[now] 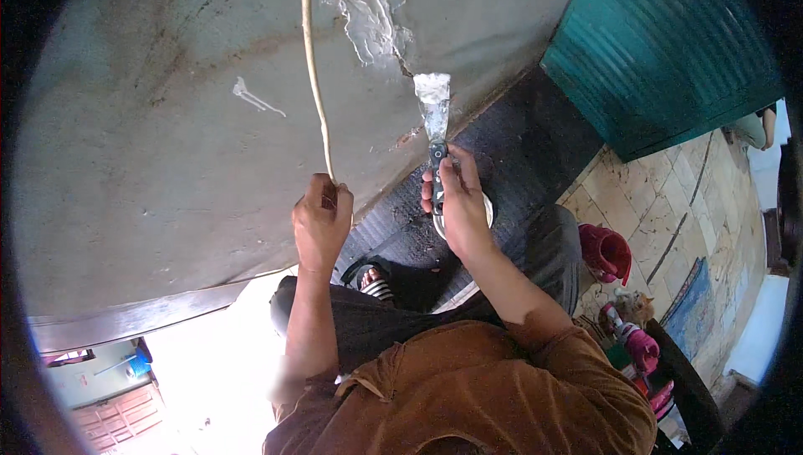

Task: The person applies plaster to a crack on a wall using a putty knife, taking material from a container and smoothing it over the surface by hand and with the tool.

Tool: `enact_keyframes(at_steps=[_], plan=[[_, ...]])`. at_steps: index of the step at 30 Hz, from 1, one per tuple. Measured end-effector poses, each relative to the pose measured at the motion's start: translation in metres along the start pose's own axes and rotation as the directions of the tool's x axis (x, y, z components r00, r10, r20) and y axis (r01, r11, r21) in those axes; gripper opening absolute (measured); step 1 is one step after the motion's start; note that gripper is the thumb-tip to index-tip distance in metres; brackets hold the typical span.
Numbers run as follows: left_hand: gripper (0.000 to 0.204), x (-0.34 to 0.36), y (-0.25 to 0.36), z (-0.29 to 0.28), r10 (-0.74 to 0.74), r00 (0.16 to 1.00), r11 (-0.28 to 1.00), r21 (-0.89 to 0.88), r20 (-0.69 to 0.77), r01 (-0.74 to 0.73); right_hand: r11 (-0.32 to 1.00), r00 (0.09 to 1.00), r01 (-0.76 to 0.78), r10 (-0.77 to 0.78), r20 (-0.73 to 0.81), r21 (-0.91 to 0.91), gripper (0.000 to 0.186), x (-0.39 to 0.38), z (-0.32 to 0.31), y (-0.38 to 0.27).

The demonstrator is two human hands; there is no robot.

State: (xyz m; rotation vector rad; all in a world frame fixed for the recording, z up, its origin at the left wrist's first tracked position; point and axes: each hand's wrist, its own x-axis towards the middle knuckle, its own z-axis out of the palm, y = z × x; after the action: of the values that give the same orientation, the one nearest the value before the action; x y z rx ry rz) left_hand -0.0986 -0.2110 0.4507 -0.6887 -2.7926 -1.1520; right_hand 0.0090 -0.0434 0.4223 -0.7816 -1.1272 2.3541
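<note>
My right hand (462, 204) is closed round the dark handle of a putty knife (437, 125). White filler paste (432, 87) covers the end of its blade, which is held near the grey wall (209, 154). Beneath that hand shows part of a round white-rimmed container (489, 211), mostly hidden. My left hand (322, 219) pinches the lower end of a cream cable (312, 62) that runs up along the wall. A rough patch of white filler (370, 10) sits on the wall right of the cable, with a small smear (255, 97) to its left.
A dark mat (519, 137) lies along the wall's foot. To the right are a teal corrugated panel (661, 53), a tiled floor (644, 196), a pink-red bucket (604, 253), an orange-and-white cat (636, 306) and a blue rug (693, 309). Another person (757, 129) is partly visible at far right.
</note>
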Motion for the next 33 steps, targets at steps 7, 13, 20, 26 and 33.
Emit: enact_keyframes(at_steps=[7,13,20,26,33], plan=[[0.016,0.001,0.001,-0.005,-0.004,1.0,1.0,-0.008,0.013,0.005,0.999,0.999,0.035,-0.035,-0.006,0.025,0.026,-0.001,0.012,0.008],[0.015,0.003,-0.001,-0.005,-0.01,0.999,0.999,-0.048,0.034,0.012,0.999,0.999,0.036,-0.035,-0.025,0.031,0.028,-0.004,0.026,0.002],[0.016,0.007,-0.007,-0.003,0.025,0.999,0.997,-0.07,0.048,-0.022,0.999,0.998,0.036,-0.036,-0.042,0.003,0.029,-0.003,0.045,0.01],[0.014,0.007,-0.01,-0.009,-0.033,0.997,0.991,-0.131,0.063,0.041,0.993,0.996,0.089,-0.089,0.008,0.072,0.042,-0.001,0.073,0.017],[0.014,0.009,-0.022,-0.024,-0.043,0.997,0.991,-0.123,0.067,0.051,0.947,0.954,0.298,-0.295,0.043,-0.116,0.047,0.015,0.09,0.049]])
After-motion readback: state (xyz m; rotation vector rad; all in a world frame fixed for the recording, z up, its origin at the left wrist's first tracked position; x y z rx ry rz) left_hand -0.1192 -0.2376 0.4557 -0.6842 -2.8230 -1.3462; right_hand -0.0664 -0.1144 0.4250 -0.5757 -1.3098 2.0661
